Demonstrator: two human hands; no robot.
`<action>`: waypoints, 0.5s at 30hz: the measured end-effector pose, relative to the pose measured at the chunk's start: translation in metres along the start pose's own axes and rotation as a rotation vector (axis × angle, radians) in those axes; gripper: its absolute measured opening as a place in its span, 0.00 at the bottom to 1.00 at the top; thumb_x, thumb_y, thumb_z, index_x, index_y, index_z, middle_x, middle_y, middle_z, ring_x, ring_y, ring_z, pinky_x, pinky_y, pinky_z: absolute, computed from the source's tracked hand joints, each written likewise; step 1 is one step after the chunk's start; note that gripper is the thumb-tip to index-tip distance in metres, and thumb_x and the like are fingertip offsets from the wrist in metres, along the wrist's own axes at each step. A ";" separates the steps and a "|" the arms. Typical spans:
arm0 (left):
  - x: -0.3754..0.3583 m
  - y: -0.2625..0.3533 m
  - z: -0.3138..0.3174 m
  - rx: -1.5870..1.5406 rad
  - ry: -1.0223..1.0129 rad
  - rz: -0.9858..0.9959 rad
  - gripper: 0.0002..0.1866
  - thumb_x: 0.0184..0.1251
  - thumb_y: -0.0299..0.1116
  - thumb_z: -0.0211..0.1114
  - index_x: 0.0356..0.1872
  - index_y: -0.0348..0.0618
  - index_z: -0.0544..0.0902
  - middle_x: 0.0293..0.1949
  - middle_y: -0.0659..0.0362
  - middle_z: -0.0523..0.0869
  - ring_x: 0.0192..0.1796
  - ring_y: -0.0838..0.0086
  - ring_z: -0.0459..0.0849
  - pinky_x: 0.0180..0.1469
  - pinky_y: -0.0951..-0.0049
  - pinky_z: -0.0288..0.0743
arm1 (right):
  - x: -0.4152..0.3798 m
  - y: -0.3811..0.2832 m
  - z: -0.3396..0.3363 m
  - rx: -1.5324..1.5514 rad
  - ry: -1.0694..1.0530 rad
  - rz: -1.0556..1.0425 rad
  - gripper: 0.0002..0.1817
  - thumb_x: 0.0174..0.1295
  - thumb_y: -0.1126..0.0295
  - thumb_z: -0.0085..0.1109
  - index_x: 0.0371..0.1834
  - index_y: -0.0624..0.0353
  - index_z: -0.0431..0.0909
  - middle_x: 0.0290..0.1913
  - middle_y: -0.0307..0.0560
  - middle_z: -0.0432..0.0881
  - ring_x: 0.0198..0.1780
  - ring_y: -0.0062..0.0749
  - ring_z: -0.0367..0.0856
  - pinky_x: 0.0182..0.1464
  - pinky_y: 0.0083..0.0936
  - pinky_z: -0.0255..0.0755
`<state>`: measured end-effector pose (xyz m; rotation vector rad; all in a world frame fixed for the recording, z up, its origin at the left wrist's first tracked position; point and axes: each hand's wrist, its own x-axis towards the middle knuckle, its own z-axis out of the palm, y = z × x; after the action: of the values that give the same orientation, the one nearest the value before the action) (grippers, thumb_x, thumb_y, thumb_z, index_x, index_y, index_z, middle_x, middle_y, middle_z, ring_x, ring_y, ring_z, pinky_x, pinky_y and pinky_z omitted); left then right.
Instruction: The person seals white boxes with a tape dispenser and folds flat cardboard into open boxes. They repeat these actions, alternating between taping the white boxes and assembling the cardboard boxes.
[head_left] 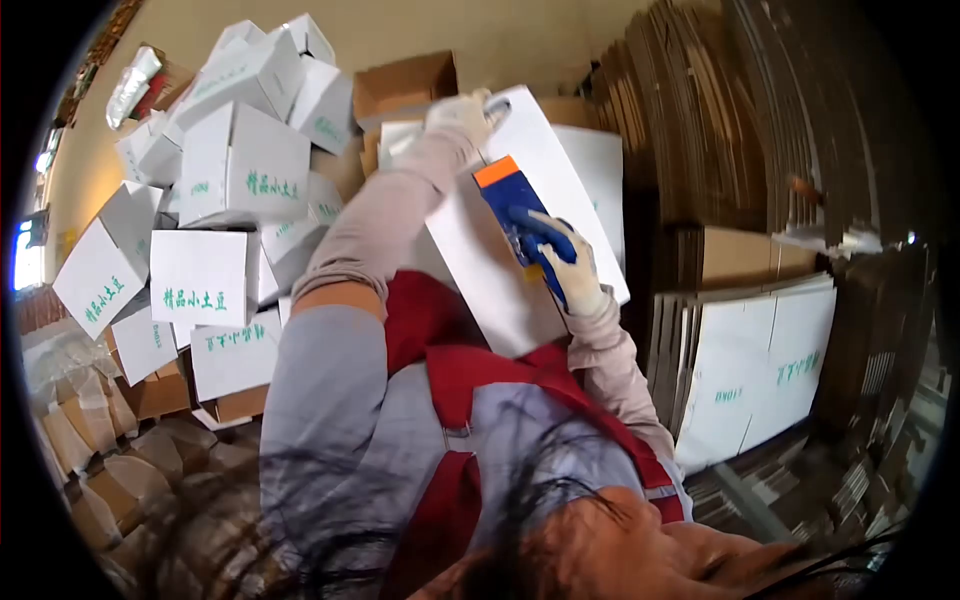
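A white carton lies lengthwise in front of my body, its long smooth face turned up. My right hand, in a pale glove, grips a blue tape dispenser with an orange front edge. The dispenser sits over the middle of the carton, along its seam. At the carton's far end, my left hand, also gloved, has its fingers curled at the edge. Another white cardboard surface shows beneath and beyond the carton, and an open brown box stands behind my left hand.
White cartons with green print are heaped at the left. Folded brown cardboard stands stacked at the right, with flat white cartons below it. Brown pieces with clear plastic lie at the lower left.
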<state>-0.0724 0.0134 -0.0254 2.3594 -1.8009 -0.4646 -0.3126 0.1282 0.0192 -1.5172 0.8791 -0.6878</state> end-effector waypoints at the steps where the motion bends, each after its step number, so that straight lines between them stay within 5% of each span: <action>1: 0.008 -0.006 0.004 0.003 0.045 0.022 0.31 0.65 0.62 0.46 0.57 0.50 0.75 0.45 0.49 0.83 0.48 0.55 0.82 0.50 0.58 0.74 | -0.027 0.004 -0.012 -0.060 -0.018 0.011 0.18 0.56 0.75 0.53 0.51 0.65 0.76 0.48 0.55 0.80 0.48 0.42 0.77 0.58 0.29 0.65; 3: 0.015 -0.015 0.007 0.013 0.014 -0.012 0.31 0.65 0.62 0.45 0.58 0.52 0.74 0.45 0.50 0.84 0.48 0.58 0.82 0.51 0.60 0.74 | -0.111 0.019 -0.043 -0.159 0.000 -0.125 0.16 0.57 0.68 0.55 0.48 0.64 0.77 0.49 0.54 0.80 0.49 0.44 0.77 0.57 0.33 0.65; 6: 0.017 -0.007 0.005 0.040 0.050 -0.053 0.30 0.65 0.62 0.45 0.59 0.55 0.74 0.46 0.53 0.84 0.50 0.61 0.81 0.54 0.64 0.72 | -0.263 0.051 -0.073 -0.254 -0.048 0.286 0.17 0.54 0.69 0.56 0.47 0.61 0.80 0.44 0.51 0.83 0.47 0.44 0.78 0.58 0.32 0.64; 7: 0.016 -0.005 0.005 0.041 0.050 -0.056 0.30 0.65 0.62 0.45 0.59 0.55 0.74 0.46 0.53 0.84 0.50 0.61 0.81 0.54 0.64 0.72 | -0.307 0.100 -0.072 0.014 0.068 0.405 0.17 0.52 0.72 0.56 0.47 0.60 0.80 0.45 0.52 0.82 0.47 0.46 0.79 0.59 0.33 0.64; 9: 0.011 -0.002 0.005 0.051 0.127 -0.028 0.30 0.65 0.62 0.45 0.53 0.50 0.78 0.42 0.52 0.85 0.48 0.60 0.83 0.50 0.60 0.74 | -0.271 0.089 -0.048 -0.308 0.218 0.290 0.17 0.52 0.74 0.55 0.47 0.61 0.80 0.47 0.52 0.82 0.49 0.45 0.79 0.60 0.34 0.64; 10: 0.016 -0.005 0.011 0.064 0.121 0.021 0.31 0.64 0.63 0.44 0.53 0.50 0.78 0.42 0.53 0.85 0.48 0.60 0.83 0.50 0.60 0.74 | -0.255 0.111 -0.033 -0.134 0.362 0.464 0.16 0.53 0.75 0.55 0.46 0.61 0.80 0.48 0.53 0.81 0.48 0.45 0.79 0.57 0.33 0.67; 11: 0.023 -0.012 0.018 0.084 0.136 0.053 0.32 0.64 0.65 0.42 0.52 0.51 0.79 0.42 0.54 0.85 0.48 0.60 0.83 0.51 0.60 0.74 | -0.237 0.109 -0.035 -0.124 0.330 0.421 0.16 0.53 0.75 0.55 0.46 0.61 0.80 0.48 0.53 0.81 0.48 0.45 0.79 0.57 0.33 0.67; 13: 0.025 -0.013 0.002 0.078 0.001 -0.046 0.32 0.62 0.65 0.42 0.50 0.52 0.81 0.47 0.55 0.84 0.52 0.60 0.81 0.53 0.61 0.74 | -0.179 0.088 -0.037 -0.536 0.222 0.045 0.14 0.53 0.74 0.56 0.44 0.60 0.80 0.47 0.54 0.81 0.47 0.46 0.80 0.53 0.32 0.70; 15: 0.031 -0.023 0.005 0.004 -0.102 -0.039 0.30 0.61 0.63 0.45 0.46 0.53 0.83 0.48 0.57 0.84 0.51 0.61 0.82 0.52 0.62 0.75 | -0.162 0.076 -0.041 -0.093 0.119 0.159 0.14 0.52 0.74 0.58 0.43 0.58 0.80 0.45 0.55 0.81 0.45 0.49 0.80 0.49 0.32 0.73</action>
<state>-0.0457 -0.0092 -0.0413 2.4186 -1.8022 -0.5969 -0.4447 0.2402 -0.0407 -1.4806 1.1229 -0.6332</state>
